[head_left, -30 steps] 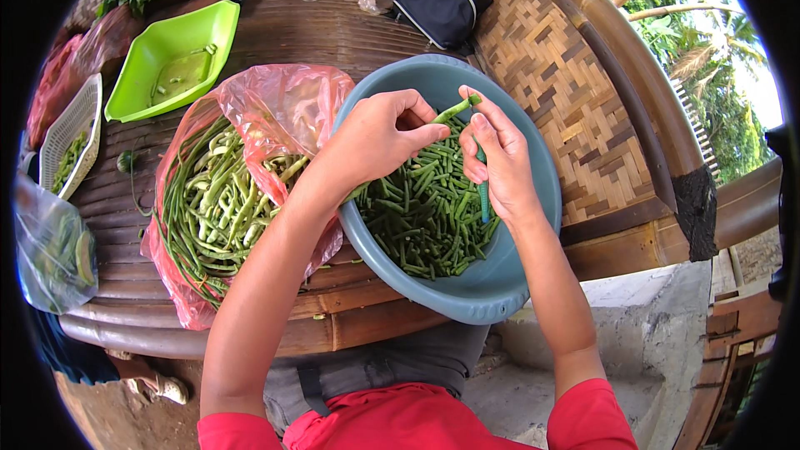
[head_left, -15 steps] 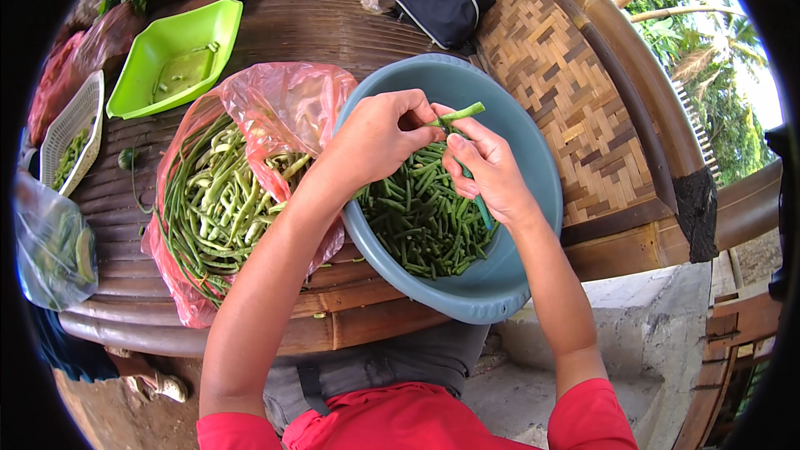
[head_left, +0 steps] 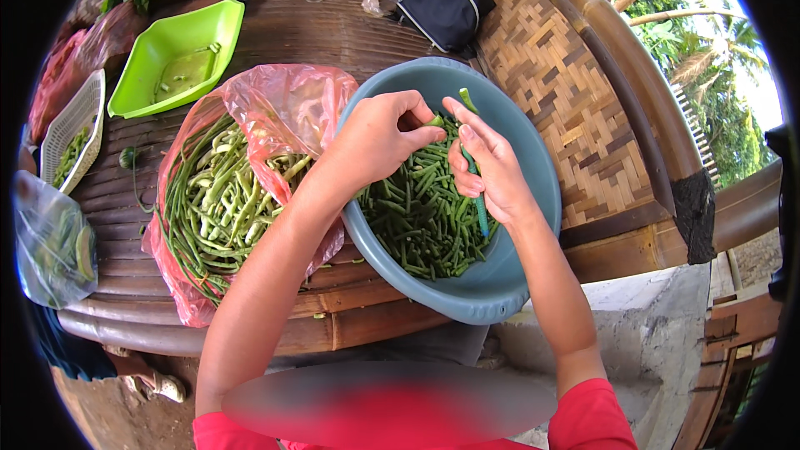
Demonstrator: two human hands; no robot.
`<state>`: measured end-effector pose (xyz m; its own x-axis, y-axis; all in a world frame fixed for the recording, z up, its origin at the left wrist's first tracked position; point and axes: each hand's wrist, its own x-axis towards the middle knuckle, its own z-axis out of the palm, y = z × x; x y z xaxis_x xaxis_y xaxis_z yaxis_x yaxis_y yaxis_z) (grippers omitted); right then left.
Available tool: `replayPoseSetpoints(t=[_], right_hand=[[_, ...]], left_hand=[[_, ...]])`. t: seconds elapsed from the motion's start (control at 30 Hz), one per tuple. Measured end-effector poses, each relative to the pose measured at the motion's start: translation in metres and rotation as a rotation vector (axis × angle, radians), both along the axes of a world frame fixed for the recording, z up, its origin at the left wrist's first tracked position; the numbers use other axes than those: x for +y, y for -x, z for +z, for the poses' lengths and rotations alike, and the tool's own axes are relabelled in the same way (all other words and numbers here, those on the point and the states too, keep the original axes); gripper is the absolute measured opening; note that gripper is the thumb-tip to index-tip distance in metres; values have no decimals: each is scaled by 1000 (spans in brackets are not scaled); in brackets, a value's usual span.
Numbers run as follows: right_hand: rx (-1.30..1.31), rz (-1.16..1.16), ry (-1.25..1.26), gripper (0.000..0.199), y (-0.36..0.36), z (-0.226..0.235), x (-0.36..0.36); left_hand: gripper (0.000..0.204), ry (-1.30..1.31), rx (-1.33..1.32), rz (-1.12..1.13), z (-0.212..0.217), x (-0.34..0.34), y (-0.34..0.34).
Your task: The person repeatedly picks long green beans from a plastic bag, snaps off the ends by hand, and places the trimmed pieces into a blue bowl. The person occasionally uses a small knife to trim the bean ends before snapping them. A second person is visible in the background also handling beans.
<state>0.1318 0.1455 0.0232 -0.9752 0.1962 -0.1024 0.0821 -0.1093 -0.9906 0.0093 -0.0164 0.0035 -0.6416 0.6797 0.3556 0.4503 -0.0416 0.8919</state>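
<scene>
My left hand (head_left: pixel 379 129) is over the blue-grey basin (head_left: pixel 546 192), its thumb and fingertips closed on the end of a long green bean (head_left: pixel 436 121). Close by, my right hand (head_left: pixel 493 168) grips a small knife with a teal handle (head_left: pixel 482 215); its blade is mostly hidden by the fingers. A short bean piece (head_left: pixel 467 100) stands up beside my right index finger. Below both hands, the basin holds a heap of cut green beans (head_left: pixel 425 237). Left of it, a pink plastic bag (head_left: pixel 292 92) lies open around long uncut beans (head_left: pixel 233 192).
A bright green tub (head_left: pixel 229 29) with a few scraps stands behind the bag on the bamboo table (head_left: pixel 283 25). Further left are a white basket (head_left: pixel 92 129) and a clear bag of vegetables (head_left: pixel 54 242). A black backpack (head_left: pixel 442 4) sits at the back. Another person's foot (head_left: pixel 167 385) shows lower left.
The bean spanning my hands has parted: a piece now stands upright by my right index finger, while the left fingers keep the rest. My right hand has moved slightly away.
</scene>
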Motion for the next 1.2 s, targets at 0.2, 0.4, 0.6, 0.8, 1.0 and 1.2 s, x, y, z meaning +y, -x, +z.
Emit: replayPoseSetpoints(t=[0.2,0.4,0.6,0.8,1.0,1.2], right_hand=[[-61,126,-35,57,1,1,-1],[-47,123,-92,51,0,1,-3],[-18,67,-128,48,2,-1,-2],[39,35,-68,52,-2,2,1],[51,144,-2,61,-5,6,2],[114,81,-50,58,-5,7,1]], left_hand=[[16,12,-4,-11,-2,2,1],[19,26,63,17,-3,2,2],[21,10,58,17,-4,3,1],[19,89,56,-14,7,-3,-6],[17,136,2,-16,15,-10,-17],[36,13,271,76,25,-26,-21]])
